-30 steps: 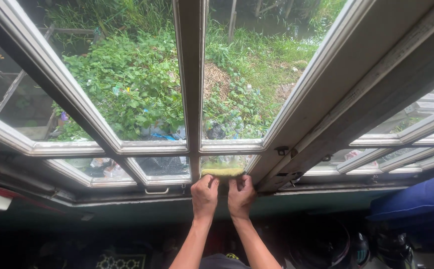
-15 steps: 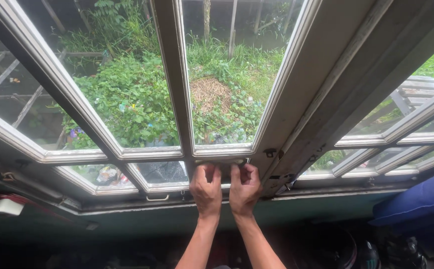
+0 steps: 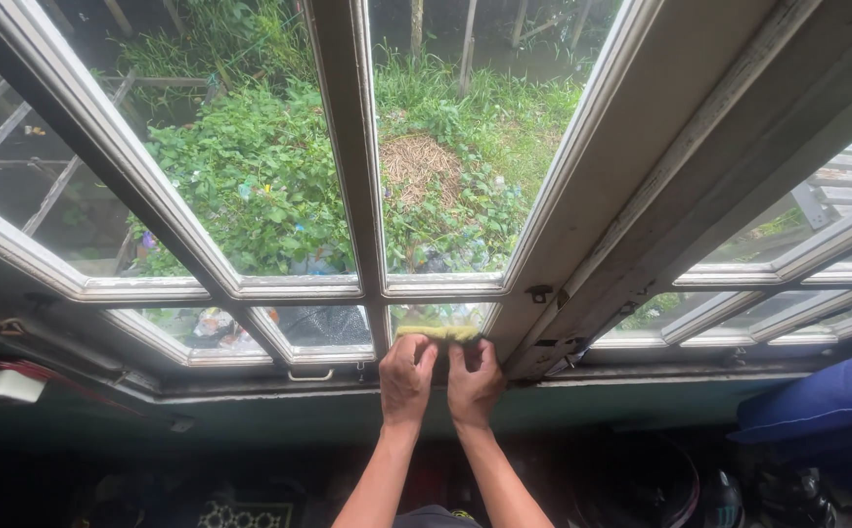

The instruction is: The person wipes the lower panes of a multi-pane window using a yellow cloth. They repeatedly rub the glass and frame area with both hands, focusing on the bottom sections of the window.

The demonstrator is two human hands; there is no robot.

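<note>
Both my hands press a yellow-green sponge (image 3: 437, 333) against a small lower glass pane (image 3: 445, 317) of a white-framed window. My left hand (image 3: 405, 376) grips the sponge's left half and my right hand (image 3: 473, 379) grips its right half, fingers curled over it. The hands touch each other side by side. Only the sponge's top edge shows above my fingers. A vertical white bar (image 3: 352, 176) stands just left of the pane, and a slanted frame post (image 3: 621, 225) lies to its right.
Larger panes (image 3: 250, 166) above look out on green plants and litter outside. A metal handle (image 3: 307, 374) sits on the sill to the left. A blue cushion (image 3: 822, 396) lies at the right, and dark helmets (image 3: 660, 484) rest below.
My hands slid down the small pane from its top rail, and the sponge's yellow edge shows again above my fingers. The view tilted slightly.
</note>
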